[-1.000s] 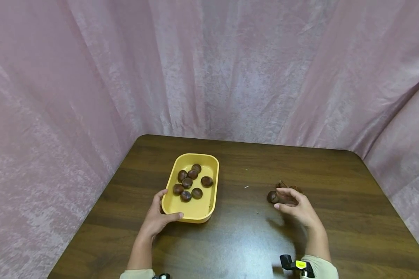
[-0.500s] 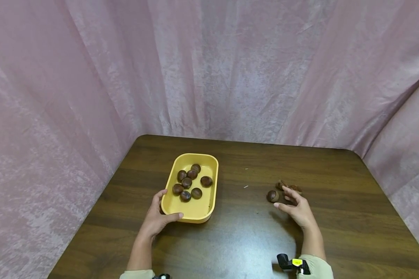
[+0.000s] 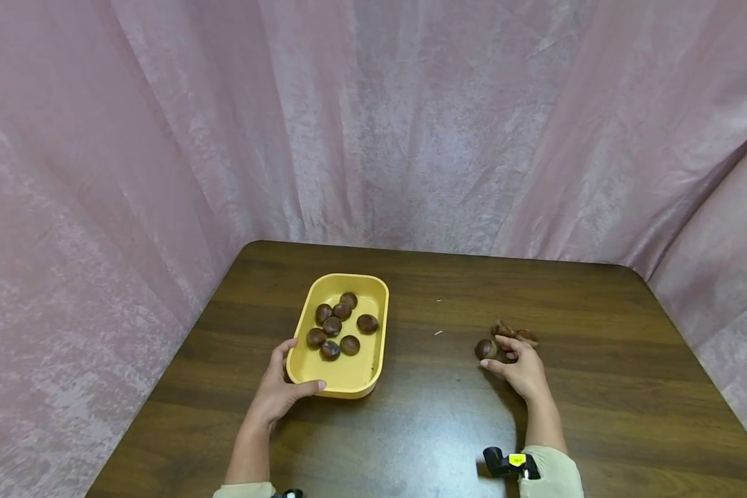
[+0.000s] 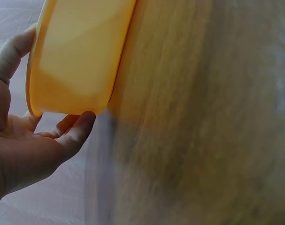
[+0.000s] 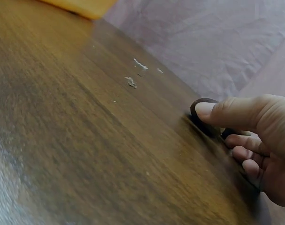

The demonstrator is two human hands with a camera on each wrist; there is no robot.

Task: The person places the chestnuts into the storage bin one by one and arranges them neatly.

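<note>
A yellow plastic box (image 3: 348, 377) stands left of the middle of the table, with several brown chestnuts (image 3: 332, 326) in it. My left hand (image 3: 278, 391) grips its near left corner, the thumb at the near rim and a finger on the left rim. In the left wrist view the box's outer wall (image 4: 76, 56) lies against the left fingers. On the right, my right hand (image 3: 523, 370) pinches a single chestnut (image 3: 484, 349) on the table between thumb and fingers. The right wrist view has the thumb lying over this dark chestnut (image 5: 203, 125), which is partly hidden.
Reddish-brown shell-like pieces (image 3: 526, 336) lie just behind the right hand. Small pale scraps (image 3: 438, 333) are scattered between the box and that hand. A pink curtain (image 3: 411, 138) hangs behind the brown wooden table (image 3: 423, 415).
My right hand has shifted left and its thumb and fingers have come together on the single chestnut. The left hand and the box have stayed in place.
</note>
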